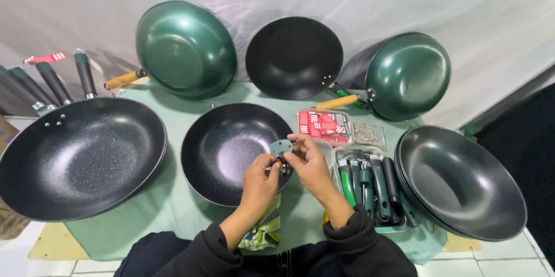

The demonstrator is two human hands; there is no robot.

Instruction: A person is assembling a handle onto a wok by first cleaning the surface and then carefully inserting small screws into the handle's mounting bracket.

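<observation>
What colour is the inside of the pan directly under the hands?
Black with fine pale speckles, seen in the head view: the pan beneath both hands.

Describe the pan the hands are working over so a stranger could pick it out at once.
Start at the pale green cloth covering the table. At its centre lies the round black speckled non-stick pan, under the left hand and right hand. Unlike its neighbours, it has no handle and lies alone, not stacked.

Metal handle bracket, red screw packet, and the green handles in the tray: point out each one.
Metal handle bracket [281,148]: head view, on its flat grey plate above the fingers.
Red screw packet [324,125]: head view, on its red middle.
Green handles [364,184]: head view, on one handle's shaft.
</observation>
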